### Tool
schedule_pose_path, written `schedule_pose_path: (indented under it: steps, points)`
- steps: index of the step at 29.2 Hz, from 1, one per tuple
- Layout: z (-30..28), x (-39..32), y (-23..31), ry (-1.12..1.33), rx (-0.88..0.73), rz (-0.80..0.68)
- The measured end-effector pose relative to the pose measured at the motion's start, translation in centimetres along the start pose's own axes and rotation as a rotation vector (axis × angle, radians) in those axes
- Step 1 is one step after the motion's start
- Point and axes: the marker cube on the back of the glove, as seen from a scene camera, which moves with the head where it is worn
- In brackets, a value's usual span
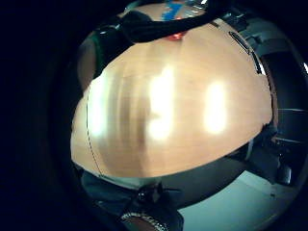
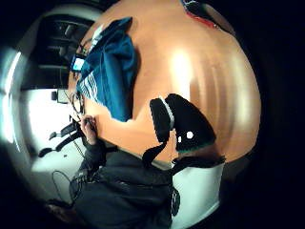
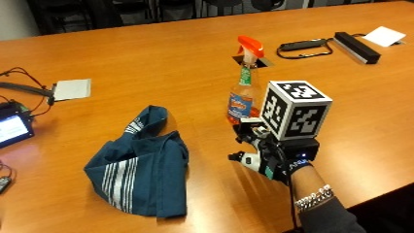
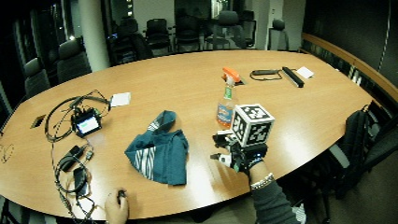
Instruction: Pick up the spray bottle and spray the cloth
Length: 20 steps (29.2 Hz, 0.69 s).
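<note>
The clear plastic spray bottle with the orange trigger head and orange liquid (image 3: 244, 87) stands upright on the long wooden conference table (image 3: 162, 63), near mid-width and well clear of every edge. Your black-gloved right hand (image 3: 271, 155) hovers just short of the bottle's base, on your side of it, palm turned down toward the tabletop. It grasps nothing. How far the fingers are spread or curled cannot be read from these views.

The dark teal folded cloth with white stripes (image 3: 139, 167) lies flat on the table beside the bottle, apart from it, with bare wood between the 2.

Step in hand, as judged: the approach to the pickup. The bottle is not yet lifted and the cloth is not yet sprayed.

Next move, as judged:
1. Bring the hand forward and raise it to the bottle's neck, below the trigger head.
2. Close around the neck with 1 finger placed on the trigger.
3. Lift, turn the nozzle toward the cloth, and spray.

The table's near edge runs just behind your wrist. Open wood lies between bottle and cloth and all around the bottle. A small screen device with cables (image 3: 11, 128) sits beyond the cloth, away from the spray path.
</note>
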Motion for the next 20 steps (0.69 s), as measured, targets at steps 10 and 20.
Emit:
schedule_pose_path:
  steps: [10, 20]
  points:
    - [-3.4, 5.1, -5.5, -0.033, 0.099, 0.140]
    - [-8.2, 8.6, -9.2, -0.312, 0.286, 0.246]
